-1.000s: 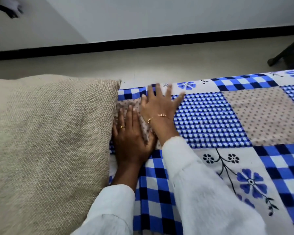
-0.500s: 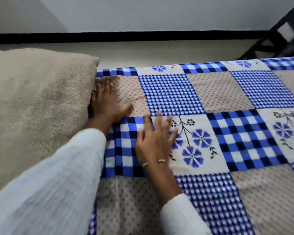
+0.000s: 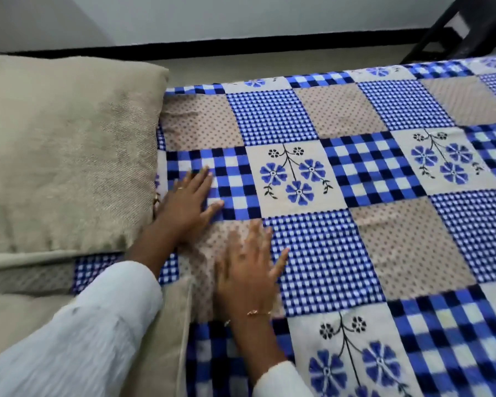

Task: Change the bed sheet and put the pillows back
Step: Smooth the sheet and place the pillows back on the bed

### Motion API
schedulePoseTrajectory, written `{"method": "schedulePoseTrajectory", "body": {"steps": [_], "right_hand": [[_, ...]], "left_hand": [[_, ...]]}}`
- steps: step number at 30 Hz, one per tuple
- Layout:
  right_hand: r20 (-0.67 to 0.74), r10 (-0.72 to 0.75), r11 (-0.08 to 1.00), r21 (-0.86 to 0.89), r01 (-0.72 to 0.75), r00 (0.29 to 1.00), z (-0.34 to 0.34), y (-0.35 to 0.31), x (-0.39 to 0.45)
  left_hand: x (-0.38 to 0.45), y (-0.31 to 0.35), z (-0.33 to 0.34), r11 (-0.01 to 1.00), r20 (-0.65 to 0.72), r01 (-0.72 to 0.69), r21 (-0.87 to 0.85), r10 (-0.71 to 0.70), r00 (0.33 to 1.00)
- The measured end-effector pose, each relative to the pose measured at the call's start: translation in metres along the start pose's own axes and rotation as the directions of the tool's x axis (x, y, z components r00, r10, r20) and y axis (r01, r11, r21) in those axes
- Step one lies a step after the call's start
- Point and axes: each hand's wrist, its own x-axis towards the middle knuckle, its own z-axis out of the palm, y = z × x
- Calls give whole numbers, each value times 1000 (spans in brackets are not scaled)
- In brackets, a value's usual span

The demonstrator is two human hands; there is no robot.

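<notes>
A blue, white and beige patchwork bed sheet (image 3: 341, 173) with flower squares covers the bed. A beige pillow (image 3: 66, 150) lies on it at the left, and a second beige pillow (image 3: 161, 339) sits nearer to me, partly behind my left sleeve. My left hand (image 3: 188, 206) lies flat on the sheet beside the far pillow's edge, fingers straight. My right hand (image 3: 251, 266) presses flat on a dotted beige square just to the right, fingers spread and blurred.
Beyond the bed's far edge is pale floor (image 3: 241, 64) with a black skirting line under a white wall. A dark piece of furniture (image 3: 467, 27) stands at the top right corner. The sheet stretches away to the right.
Both hands have slid along the sheet toward me, staying flat. The view has shifted so the nearer pillow and more of the sheet show.
</notes>
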Motion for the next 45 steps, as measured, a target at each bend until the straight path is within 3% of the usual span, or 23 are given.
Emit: {"method": "schedulePoseTrajectory", "body": {"steps": [2, 4, 8, 10, 13, 15, 18, 23, 26, 30, 34, 38, 41, 43, 45], "right_hand": [[-5, -183, 983, 21, 183, 983, 19, -18, -39], [-109, -271, 961, 23, 275, 956, 33, -35, -62], [-269, -226, 963, 85, 257, 936, 11, -36, -83], [-197, -144, 972, 155, 175, 970, -14, -13, -94], [-102, 102, 987, 134, -88, 990, -35, 29, -122], [-59, 0, 999, 42, 2, 998, -33, 34, -156], [-57, -227, 966, 112, 233, 972, -31, 21, -204], [-146, -279, 908, 281, 310, 949, -44, 18, -263], [-242, -248, 911, 271, 311, 938, -77, 61, -272], [-39, -71, 996, 47, 73, 997, -84, 98, -293], [140, -111, 994, 18, 110, 984, -88, 67, -333], [179, -351, 936, 78, 342, 919, -99, 76, -363], [134, -212, 977, 65, 204, 968, -106, 90, -382], [190, -100, 995, -10, 103, 977, -109, 88, -394], [248, -123, 992, 3, 126, 961, -111, 77, -405]], "left_hand": [[-15, -11, 2, 984, -9, 142, 107, -142, 990], [-21, -10, -6, 969, -62, 237, 75, -232, 971], [-55, 39, -19, 999, -36, 32, 10, -31, 999], [-83, 73, -18, 999, -7, -51, -1, 51, 999], [-121, 113, -4, 980, 18, -201, 13, 201, 980], [-144, 128, 13, 946, 17, -320, 47, 320, 947], [-177, 129, 41, 951, 37, -301, 76, 299, 953], [-236, 119, 76, 953, 45, -301, 41, 299, 953], [-270, 124, 93, 973, -101, -211, -98, 202, 974], [-309, 139, 128, 959, -212, -226, -173, 188, 959], [-353, 130, 160, 947, -296, -227, -228, 155, 943], [-400, 117, 168, 944, -330, -145, -296, 41, 943], [-438, 104, 180, 909, -307, -223, -351, 114, 945], [-462, 92, 189, 923, -271, -267, -279, 191, 944], [-483, 79, 191, 959, -213, -263, -109, 236, 948]]}}
